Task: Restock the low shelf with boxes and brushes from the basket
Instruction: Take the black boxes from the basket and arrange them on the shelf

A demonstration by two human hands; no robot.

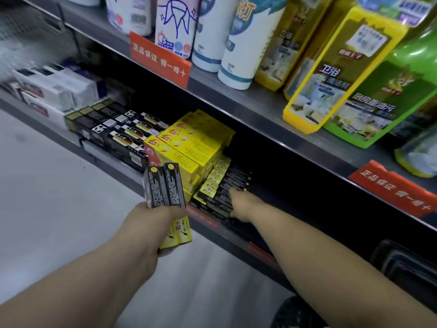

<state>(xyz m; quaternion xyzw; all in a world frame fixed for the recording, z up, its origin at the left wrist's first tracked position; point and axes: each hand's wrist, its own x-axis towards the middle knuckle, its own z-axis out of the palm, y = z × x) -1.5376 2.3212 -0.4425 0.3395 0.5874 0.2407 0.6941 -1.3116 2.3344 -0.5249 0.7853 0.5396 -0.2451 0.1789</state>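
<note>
My left hand (151,223) grips a pair of long black-and-yellow boxes (165,188) upright, just in front of the low shelf (236,235). My right hand (243,204) reaches into the low shelf and rests on a stack of matching black boxes (227,185) lying there, one finger stretched forward. Whether its other fingers are curled round a box is hidden. Left of that stack stand yellow boxes (189,147), and further left black boxes with white and gold print (123,129). The dark basket (406,266) shows at the lower right edge.
The shelf above (236,95) carries white bottles (238,43) and yellow and green refill pouches (343,67), with orange price tags (160,60) on its edge. White boxes (59,88) lie at the far left of the low shelf. A pale floor (47,209) spreads to the left.
</note>
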